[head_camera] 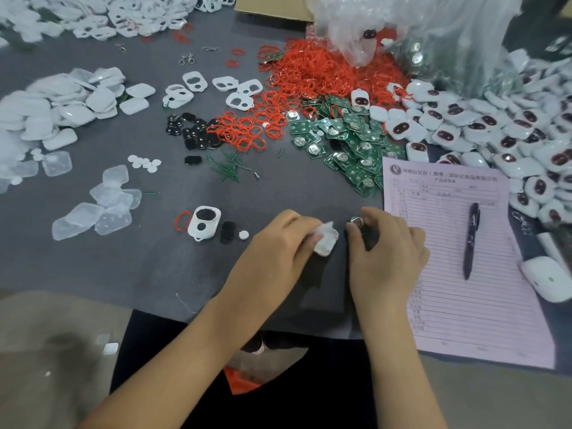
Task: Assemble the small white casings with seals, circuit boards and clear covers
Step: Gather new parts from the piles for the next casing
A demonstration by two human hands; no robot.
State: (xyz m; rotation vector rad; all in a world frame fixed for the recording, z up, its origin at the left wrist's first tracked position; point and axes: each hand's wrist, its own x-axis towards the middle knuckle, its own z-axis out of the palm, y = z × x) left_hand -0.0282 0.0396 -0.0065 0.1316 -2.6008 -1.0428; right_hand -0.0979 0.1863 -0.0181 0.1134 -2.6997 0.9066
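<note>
Left hand (280, 243): fingers curled round a clear cover (325, 239), held just above the grey table (139, 267); right hand (383, 246): fingertips pinched a small board with a round silver cell (356, 222), just right of the cover, the two apart; loose near the left hand lay a white casing (204, 222) with two openings, a red seal (182, 219) touching its left side, a black insert (227, 232) and a white disc (244, 235) to its right; clear covers (102, 205) were scattered at left, more heaped far left (46, 113); empty casings (216, 88) lay at mid-table; black inserts (192, 131) sat beside a red heap of seals (309, 78); green boards (346, 140) were piled right of centre; finished casings (510, 131) with dark windows were heaped far right; a printed form (458, 274) carried a pen (471, 239); plastic bags (418, 29) stood at the top
</note>
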